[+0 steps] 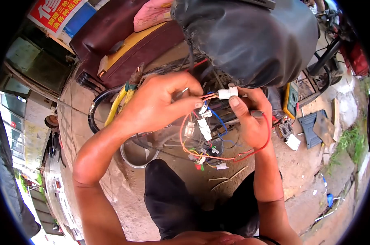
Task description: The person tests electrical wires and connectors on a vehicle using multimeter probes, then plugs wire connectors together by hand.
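Note:
Between my hands is a white plastic connector with orange wires entering its left side. My right hand pinches the connector between thumb and fingers, and a red wire loops around beside it. Thumb and fingers of my left hand are closed on the orange wires just left of the connector; a thin metal tip sticks out among these fingers. Below hang more white connectors, a blue wire and a bundle of coloured wires with small plugs.
A black padded seat overhangs the wiring. Behind stands a maroon sofa. A yellow multimeter and a dark plastic tray are at right. A metal basin sits on the ground at left, near yellow-handled cutters.

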Demonstrator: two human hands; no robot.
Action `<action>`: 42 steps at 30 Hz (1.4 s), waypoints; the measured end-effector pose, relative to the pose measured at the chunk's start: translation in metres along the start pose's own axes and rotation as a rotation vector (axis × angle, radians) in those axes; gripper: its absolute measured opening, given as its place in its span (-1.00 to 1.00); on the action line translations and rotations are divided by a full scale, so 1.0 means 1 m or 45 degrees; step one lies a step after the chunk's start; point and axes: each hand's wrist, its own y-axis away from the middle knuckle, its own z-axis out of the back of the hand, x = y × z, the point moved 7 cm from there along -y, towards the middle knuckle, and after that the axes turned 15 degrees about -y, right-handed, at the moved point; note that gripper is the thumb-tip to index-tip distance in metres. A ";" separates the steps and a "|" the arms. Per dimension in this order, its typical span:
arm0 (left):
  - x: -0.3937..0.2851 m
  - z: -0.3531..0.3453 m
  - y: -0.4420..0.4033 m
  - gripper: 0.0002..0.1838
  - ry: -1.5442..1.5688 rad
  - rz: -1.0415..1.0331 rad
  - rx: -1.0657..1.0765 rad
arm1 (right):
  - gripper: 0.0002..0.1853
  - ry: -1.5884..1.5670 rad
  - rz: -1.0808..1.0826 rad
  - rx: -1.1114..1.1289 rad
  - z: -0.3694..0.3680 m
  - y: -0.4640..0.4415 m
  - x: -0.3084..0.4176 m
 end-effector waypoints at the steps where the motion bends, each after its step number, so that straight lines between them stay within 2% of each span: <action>1: -0.006 0.004 -0.004 -0.83 -0.098 -0.022 -0.021 | -0.76 -0.045 -0.074 -0.012 0.003 0.000 -0.005; 4: -0.013 0.001 -0.022 -0.80 -0.247 -0.118 0.018 | -0.76 -0.306 -0.110 -0.037 0.002 -0.002 -0.005; 8: -0.007 -0.010 -0.036 -0.79 -0.330 -0.206 0.013 | -0.76 -0.397 -0.247 -0.063 0.010 -0.001 -0.015; 12: -0.003 -0.013 -0.031 -0.80 -0.283 -0.117 0.086 | -0.73 -0.485 -0.274 -0.057 0.008 -0.003 -0.012; 14: -0.006 -0.013 -0.030 -0.82 -0.318 -0.171 0.059 | -0.71 -0.563 -0.275 -0.042 0.006 -0.005 -0.011; 16: -0.007 -0.014 -0.029 -0.84 -0.329 -0.229 0.019 | -0.69 -0.584 -0.288 0.002 0.011 -0.005 -0.018; 22: -0.011 -0.004 -0.030 -0.87 -0.147 -0.136 -0.010 | -0.69 -0.597 -0.232 -0.040 0.009 -0.005 -0.016; 29: -0.006 -0.003 -0.028 -0.88 -0.126 -0.083 0.051 | -0.67 -0.668 -0.235 -0.005 0.007 -0.004 -0.018; 32: 0.000 0.000 -0.026 -0.89 -0.129 0.019 0.084 | -0.83 -0.560 -0.255 -0.050 0.006 -0.007 -0.014; 42: -0.004 -0.001 -0.020 -0.91 0.120 -0.014 0.161 | -0.84 -0.498 -0.285 -0.009 0.007 -0.009 -0.013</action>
